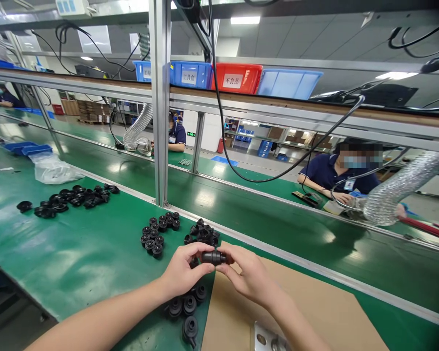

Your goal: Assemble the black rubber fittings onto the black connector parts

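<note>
In front of us we hold a black plastic part (212, 257) level between both hands, above the left edge of a brown cardboard sheet (314, 302). Our left hand (181, 268) pinches its thicker left end between thumb and fingers; our right hand (250, 273) has thumb and fingers drawn narrow around the slimmer right end. On the green bench (102, 253), near and just left of the cardboard, we see several black funnel-like pieces (189, 304), partly covered by our left hand. Just beyond our hands lies a pile of small black pieces (203, 233), with round black pieces (155, 234) standing grouped to its left. Farther left we have a loose spread of black caps (76, 197), and a clear plastic bag (54, 168) beyond it. A metal plate (261, 339) rests on the near part of the cardboard. At the far right, a co-worker (320, 168) in dark blue sits across from us.
</note>
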Motion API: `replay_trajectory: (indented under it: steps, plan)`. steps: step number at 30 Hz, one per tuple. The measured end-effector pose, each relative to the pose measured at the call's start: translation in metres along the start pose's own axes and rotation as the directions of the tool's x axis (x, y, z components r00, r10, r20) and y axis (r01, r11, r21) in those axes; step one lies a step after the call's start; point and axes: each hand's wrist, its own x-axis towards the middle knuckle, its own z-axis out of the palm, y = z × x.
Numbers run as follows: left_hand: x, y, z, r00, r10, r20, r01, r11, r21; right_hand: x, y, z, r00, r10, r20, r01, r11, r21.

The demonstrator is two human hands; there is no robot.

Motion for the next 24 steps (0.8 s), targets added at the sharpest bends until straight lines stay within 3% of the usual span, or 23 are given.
replay_trajectory:
  steps: [6, 12, 13, 15, 17, 19, 21, 24]
  plan:
    - [-0.002, 0.001, -0.001, 0.999, 0.039, 0.006, -0.039, 0.998, 0.05, 0.001, -0.007, -0.003, 0.998, 0.064, 0.017, -0.062, 0.992, -0.107]
    - [-0.001, 0.006, 0.0, 0.999, -0.02, 0.042, 0.024, 0.996, -0.091, 0.0, -0.013, -0.011, 0.991, -0.132, 0.008, 0.132, 0.99, -0.054]
    - [-0.001, 0.007, 0.0, 0.999, -0.012, 0.044, 0.016, 0.997, -0.074, 0.0, -0.014, -0.009, 0.996, -0.093, 0.004, 0.093, 0.996, -0.019]
    - [-0.001, 0.008, -0.001, 0.998, 0.04, 0.044, -0.04, 0.999, 0.012, 0.002, -0.014, -0.003, 0.993, 0.116, -0.002, -0.114, 0.985, 0.126]
    - [0.0, 0.008, -0.002, 0.994, 0.096, 0.051, -0.101, 0.989, 0.105, 0.004, -0.014, 0.001, 0.938, 0.343, 0.059, -0.343, 0.887, 0.308]
    - [0.0, 0.007, -0.003, 0.995, 0.083, 0.047, -0.089, 0.989, 0.121, 0.004, -0.014, 0.0, 0.909, 0.406, 0.091, -0.408, 0.824, 0.393]
    - [0.001, 0.006, -0.002, 0.999, 0.013, 0.029, -0.014, 0.999, 0.045, 0.003, -0.015, -0.006, 0.948, 0.313, 0.054, -0.312, 0.887, 0.34]
    - [0.002, 0.004, -0.001, 0.998, -0.049, 0.036, 0.052, 0.997, -0.063, 0.0, -0.017, -0.012, 0.999, 0.04, 0.012, -0.041, 0.99, 0.135]
